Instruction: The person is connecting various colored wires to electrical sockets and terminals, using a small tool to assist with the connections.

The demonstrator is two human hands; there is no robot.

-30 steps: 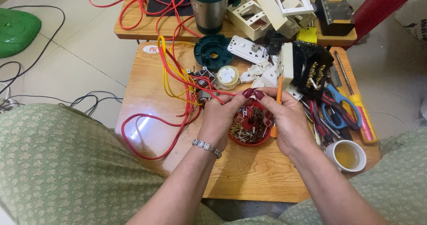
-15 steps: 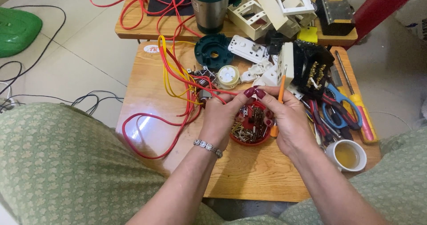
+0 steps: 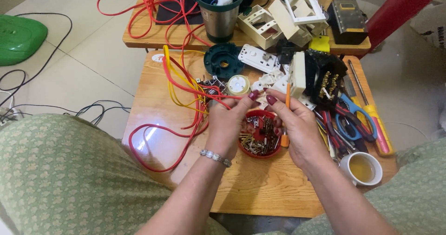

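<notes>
Keep your left hand (image 3: 227,123) pinched on the red wire (image 3: 186,84) and your right hand (image 3: 297,126) pinched on its tip, above the red dish of screws (image 3: 258,142) near the table's front edge.

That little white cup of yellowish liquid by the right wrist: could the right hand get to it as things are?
Probably yes. The white cup stands just beside the right hand with nothing between them, though that hand's fingers are pinching something small with the left hand.

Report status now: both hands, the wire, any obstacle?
Left hand and right hand pinch red wire end. Red dish of screws beneath. No obstacle.
</notes>
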